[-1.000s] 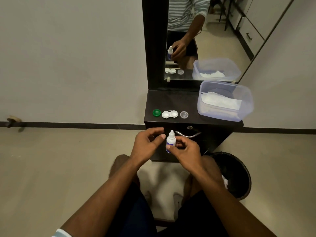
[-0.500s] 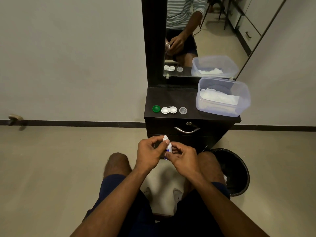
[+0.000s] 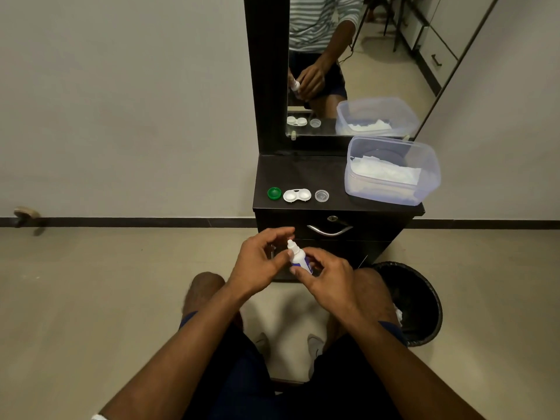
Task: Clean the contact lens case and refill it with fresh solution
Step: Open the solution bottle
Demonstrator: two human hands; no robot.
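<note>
A small white solution bottle (image 3: 298, 257) with a blue label is gripped in my right hand (image 3: 328, 277) above my lap, its nozzle tilted up and to the left. My left hand (image 3: 260, 262) is beside it with the fingers spread, the thumb resting against the bottle's shoulder and the index finger arched over the nozzle. On the dark cabinet top (image 3: 303, 172) lies the white contact lens case (image 3: 297, 195) with both wells uncovered. A green cap (image 3: 274, 193) sits to its left and a clear cap (image 3: 321, 195) to its right.
A translucent plastic tub (image 3: 430, 174) holding white tissues stands on the cabinet's right side. A black waste bin (image 3: 424, 301) sits on the floor by my right knee. The mirror (image 3: 363, 56) rises behind the cabinet, and a drawer handle (image 3: 329, 230) is just beyond my hands.
My left fingers were pinched on the bottle's top half a second ago and have now spread away, leaving the nozzle showing. The bottle has tilted to the left.
</note>
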